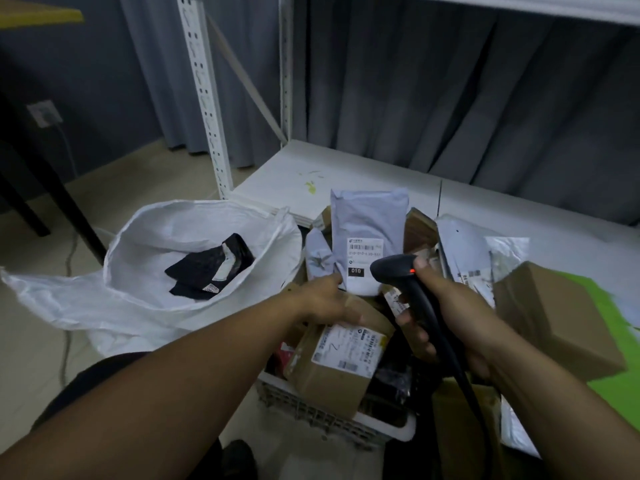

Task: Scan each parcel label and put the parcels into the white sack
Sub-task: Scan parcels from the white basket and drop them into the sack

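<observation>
A grey curtain (450, 81) hangs far behind a white shelf rack (207, 98). On the floor to our left the white sack (138, 306) gapes, with black parcels (211, 265) inside. A white crate (311, 414) near us is heaped with parcels, and a grey bag (369, 216) stands upright in it. Our right hand (457, 317) has its fingers clamped round the scanner (408, 282), beside the bag's label (365, 254). Our left hand (322, 299) touches the bag's edge; we cannot tell its grip.
</observation>
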